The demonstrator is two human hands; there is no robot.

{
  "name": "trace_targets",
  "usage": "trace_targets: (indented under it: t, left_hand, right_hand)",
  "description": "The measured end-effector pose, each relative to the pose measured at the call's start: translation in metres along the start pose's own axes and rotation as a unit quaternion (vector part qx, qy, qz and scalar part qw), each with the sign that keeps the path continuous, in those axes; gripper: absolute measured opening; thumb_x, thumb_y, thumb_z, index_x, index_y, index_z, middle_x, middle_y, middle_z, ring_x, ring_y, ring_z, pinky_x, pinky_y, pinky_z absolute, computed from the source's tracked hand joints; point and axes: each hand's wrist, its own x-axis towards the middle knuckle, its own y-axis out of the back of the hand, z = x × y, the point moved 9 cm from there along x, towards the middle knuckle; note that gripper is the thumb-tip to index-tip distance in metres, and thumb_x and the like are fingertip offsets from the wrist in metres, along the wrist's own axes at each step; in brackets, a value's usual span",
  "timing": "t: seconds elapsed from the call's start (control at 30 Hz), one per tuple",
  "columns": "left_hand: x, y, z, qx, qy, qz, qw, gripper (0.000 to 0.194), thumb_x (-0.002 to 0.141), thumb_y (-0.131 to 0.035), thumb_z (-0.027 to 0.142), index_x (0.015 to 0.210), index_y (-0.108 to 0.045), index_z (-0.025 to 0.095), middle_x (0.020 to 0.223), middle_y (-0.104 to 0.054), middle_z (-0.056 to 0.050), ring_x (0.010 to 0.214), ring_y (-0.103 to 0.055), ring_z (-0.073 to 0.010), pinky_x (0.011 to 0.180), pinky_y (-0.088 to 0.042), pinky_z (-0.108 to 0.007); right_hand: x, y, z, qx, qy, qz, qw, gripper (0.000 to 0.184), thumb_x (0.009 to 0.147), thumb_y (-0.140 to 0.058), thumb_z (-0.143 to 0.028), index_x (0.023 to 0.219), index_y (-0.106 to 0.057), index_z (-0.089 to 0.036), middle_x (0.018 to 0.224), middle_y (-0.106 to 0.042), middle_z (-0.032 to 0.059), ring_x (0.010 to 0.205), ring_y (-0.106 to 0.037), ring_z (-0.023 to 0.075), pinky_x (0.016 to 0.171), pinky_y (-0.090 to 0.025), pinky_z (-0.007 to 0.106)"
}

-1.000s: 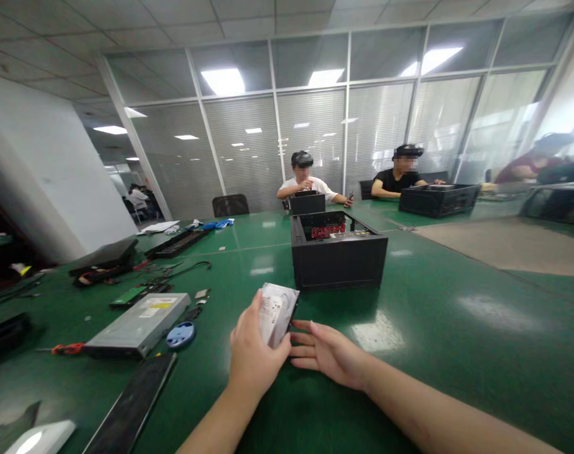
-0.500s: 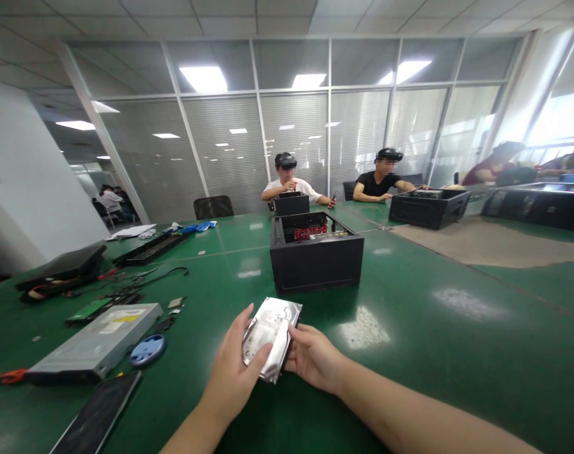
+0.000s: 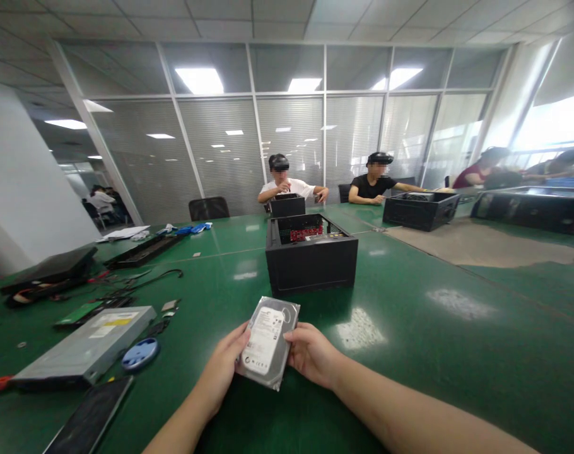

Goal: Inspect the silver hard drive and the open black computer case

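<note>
Between both hands I hold a silver hard drive point(image 3: 267, 343), its white label facing up. My left hand point(image 3: 225, 359) grips the left edge, thumb on top and the other fingers hidden underneath. On the opposite edge, my right hand point(image 3: 313, 353) is closed with its thumb against the side. The drive is held above the green table point(image 3: 391, 378), slightly tilted. Just beyond it stands an open black computer case point(image 3: 313, 261) with a red circuit board point(image 3: 306, 233) inside.
To the left lie an optical drive point(image 3: 86, 347), a blue round object point(image 3: 140, 354), a dark phone-like slab point(image 3: 91, 416), a green circuit board point(image 3: 81, 313) and cables. Across the table sit people with more cases point(image 3: 419, 209). A brown sheet point(image 3: 486, 243) lies at the right.
The hard drive has turned so its label shows plainly, without the earlier glare. My left thumb has drawn back from its face toward the left edge. The view has shifted slightly right.
</note>
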Motion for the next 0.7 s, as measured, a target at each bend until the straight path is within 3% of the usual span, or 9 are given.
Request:
trace_targets:
  t: [0.17, 0.27, 0.43, 0.57, 0.7]
  left_hand:
    - [-0.005, -0.011, 0.002, -0.031, 0.042, -0.096, 0.994, 0.036, 0.078, -0.071, 0.033, 0.106, -0.063, 0.013, 0.092, -0.075, -0.01, 0.076, -0.071, -0.0227, 0.061, -0.053, -0.028]
    - [-0.008, -0.009, 0.001, -0.044, 0.035, -0.064, 0.996, 0.032, 0.077, -0.07, 0.033, 0.102, -0.061, 0.016, 0.087, -0.073, -0.007, 0.073, -0.07, -0.021, 0.058, -0.052, -0.026]
    - [-0.01, -0.01, 0.005, -0.069, -0.033, 0.019, 0.997, 0.034, 0.079, -0.07, 0.04, 0.105, -0.059, 0.02, 0.092, -0.074, -0.004, 0.077, -0.071, -0.0203, 0.063, -0.053, -0.026]
    - [-0.009, -0.012, 0.004, -0.089, -0.038, 0.023, 0.995, 0.042, 0.082, -0.067, 0.045, 0.115, -0.057, 0.021, 0.104, -0.073, -0.006, 0.09, -0.071, -0.0232, 0.072, -0.055, -0.031]
    - [-0.006, -0.003, 0.01, -0.06, -0.075, 0.028, 0.995, 0.042, 0.083, -0.064, 0.05, 0.111, -0.059, 0.018, 0.107, -0.073, -0.008, 0.094, -0.07, -0.025, 0.076, -0.055, -0.032]
  right_hand:
    - [-0.002, -0.002, 0.003, -0.006, -0.027, -0.004, 1.0, 0.033, 0.065, -0.069, -0.02, 0.097, -0.068, -0.009, 0.092, -0.073, 0.0136, 0.082, -0.068, 0.0258, 0.073, -0.05, 0.036]
    - [-0.003, -0.005, 0.002, 0.009, -0.033, -0.02, 0.999, 0.036, 0.068, -0.067, -0.023, 0.102, -0.067, -0.011, 0.094, -0.073, 0.0131, 0.086, -0.068, 0.026, 0.075, -0.049, 0.035]
    - [-0.006, -0.017, -0.006, 0.054, -0.034, -0.089, 0.994, 0.051, 0.077, -0.062, -0.029, 0.127, -0.056, -0.019, 0.107, -0.071, 0.009, 0.092, -0.067, 0.0243, 0.079, -0.048, 0.035]
    - [-0.01, -0.02, -0.006, 0.069, -0.056, -0.117, 0.989, 0.054, 0.084, -0.06, -0.034, 0.136, -0.046, -0.027, 0.12, -0.066, 0.007, 0.099, -0.066, 0.0264, 0.079, -0.049, 0.038]
    - [-0.014, -0.025, -0.006, 0.057, -0.068, -0.132, 0.987, 0.058, 0.087, -0.058, -0.038, 0.142, -0.04, -0.03, 0.129, -0.061, 0.008, 0.108, -0.063, 0.0301, 0.085, -0.049, 0.044]
